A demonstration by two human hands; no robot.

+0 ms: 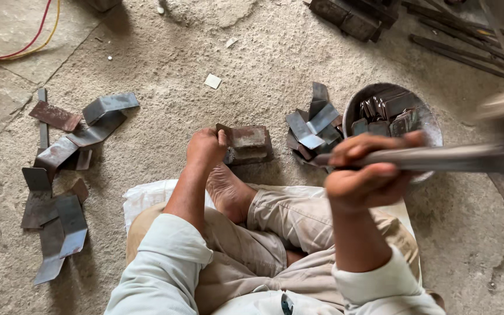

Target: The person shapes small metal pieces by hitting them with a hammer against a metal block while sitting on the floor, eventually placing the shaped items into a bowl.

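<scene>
Nearest the camera, the person's right hand [364, 175] was raised, forearm upright, fingers wrapped tight round the handle of a hammer [438, 157]. The handle ran out to the right; its head, at the frame's right edge, was blurred.

Lower down, the left hand [206, 147] reached fwd w/ arm extended, fingers pinched on a small flat metal piece [224, 133]. That piece stood on edge against the left side of a rusty steel block [249, 144], which sat on the concrete floor [164, 64] just ahead of the person's bare foot [227, 192]. Hands were well apart: left low at the block, right high and nearer the lens.

The person sat cross-legged in beige trousers and pale sleeves on a white sack [147, 195].

Right of the block lay a loose pile of cut plates [313, 128], grey and overlapping. Just beyond, touching that pile, a round metal bowl [430, 125] held more plates stacked on edge; the hammer handle crossed in front of it.

Well to the left, bent metal strips [59, 181] lay scattered, some rusty, some folded at an angle. Red and yellow wires [27, 44] ran across the top-left corner. Dark steel bars [468, 44] lay top right.
</scene>
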